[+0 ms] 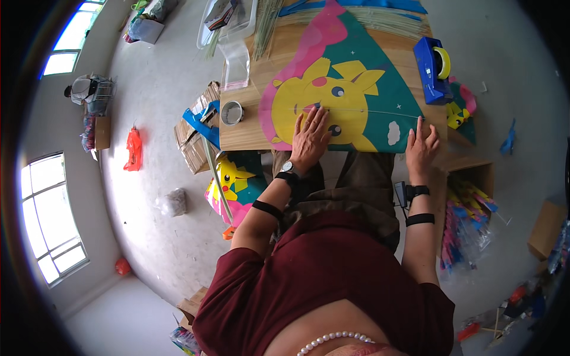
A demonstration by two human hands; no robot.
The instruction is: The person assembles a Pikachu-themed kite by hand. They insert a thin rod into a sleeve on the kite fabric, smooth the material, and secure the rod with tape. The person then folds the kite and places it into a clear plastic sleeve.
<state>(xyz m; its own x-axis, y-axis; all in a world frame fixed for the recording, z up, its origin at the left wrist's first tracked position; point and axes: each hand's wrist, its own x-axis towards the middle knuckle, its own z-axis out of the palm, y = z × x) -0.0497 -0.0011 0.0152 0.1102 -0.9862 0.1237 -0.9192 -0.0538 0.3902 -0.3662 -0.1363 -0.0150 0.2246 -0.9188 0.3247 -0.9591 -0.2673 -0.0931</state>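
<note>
Seemingly to steady the thin rod (380,112), the left hand (312,139) lies flat, fingers part-spread, on the printed sheet (344,83) at twelve o'clock; the right hand (423,147), loosely spread, rests its forefinger near the rod's three-o'clock end.

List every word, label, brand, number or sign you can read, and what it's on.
No text can be read.
Sheet: cartoon picture, no words visible.
Tape dispenser: white mark, too small to read.
Watch: dial too small to read.
</note>
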